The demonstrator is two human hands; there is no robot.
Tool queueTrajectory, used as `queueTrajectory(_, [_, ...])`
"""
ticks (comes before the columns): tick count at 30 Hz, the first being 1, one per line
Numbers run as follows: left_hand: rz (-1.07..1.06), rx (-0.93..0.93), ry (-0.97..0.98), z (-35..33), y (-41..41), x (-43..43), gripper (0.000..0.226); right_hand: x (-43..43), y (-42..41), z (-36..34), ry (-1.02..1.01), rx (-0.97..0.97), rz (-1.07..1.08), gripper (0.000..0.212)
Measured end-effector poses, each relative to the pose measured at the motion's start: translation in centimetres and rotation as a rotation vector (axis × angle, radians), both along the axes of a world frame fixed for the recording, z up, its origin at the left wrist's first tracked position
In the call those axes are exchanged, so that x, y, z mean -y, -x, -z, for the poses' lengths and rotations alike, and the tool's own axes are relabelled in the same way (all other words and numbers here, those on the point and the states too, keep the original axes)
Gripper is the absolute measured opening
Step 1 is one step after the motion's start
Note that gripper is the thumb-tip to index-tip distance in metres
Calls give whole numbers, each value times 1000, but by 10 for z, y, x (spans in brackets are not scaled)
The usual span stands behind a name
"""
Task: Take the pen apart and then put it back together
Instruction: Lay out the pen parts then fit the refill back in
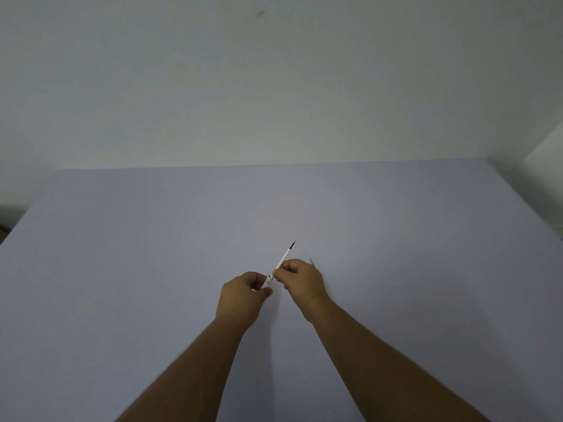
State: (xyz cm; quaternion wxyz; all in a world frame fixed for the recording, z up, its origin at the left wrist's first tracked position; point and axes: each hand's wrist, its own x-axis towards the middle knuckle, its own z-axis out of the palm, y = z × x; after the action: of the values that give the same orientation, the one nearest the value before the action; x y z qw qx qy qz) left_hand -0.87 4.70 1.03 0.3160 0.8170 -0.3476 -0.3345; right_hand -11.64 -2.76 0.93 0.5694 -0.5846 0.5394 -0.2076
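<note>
- Overhead, from the head camera, both bare forearms reach away from the viewer over a pale lavender table [152, 269] that fills the near and middle scene, with a plain off-white wall [274, 86] behind its far edge.
- Held between the two hands, above the middle of the table, is the pen [281, 261]: a thin white stick slanting from near-left up to far-right.
- Its far end narrows to a dark, pointed tip [293, 244] that sticks out past the right hand and hangs free of the tabletop.
- Its near end is thicker and white with small dark marks, too blurred to read.
- The left hand [243, 295] is curled closed around that thicker near end, thumb and fingers pinching it.
- The right hand [300, 280] is closed on the slimmer white shaft just beyond the left hand's grip, fingertips pressed together on it; the two hands nearly touch.
- A small pale sliver [311, 261] shows at the far edge of the right hand; what it is cannot be told.
- Whether the pen's parts are joined or separated under the fingers cannot be told.
</note>
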Motion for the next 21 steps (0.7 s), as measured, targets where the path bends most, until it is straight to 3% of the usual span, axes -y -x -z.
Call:
queueTrajectory(7, [10,2,5,-4,2,4,12,14,7,-8,13,118,155,17])
queueTrajectory(13, [36,4,34,-3,4,12,13,18,8,-8,-6,-27,-89,16])
queueTrajectory(16, [26,-16,33,0,0,14,14,31,14,-6,-27,12,86,17])
queueTrajectory(18, [10,-69,38,3,-3,14,19,42,20,1,101,-169,132,20])
queueTrajectory(21, [27,-89,45,7,-7,12,32,49,22,15,287,-560,-132,21])
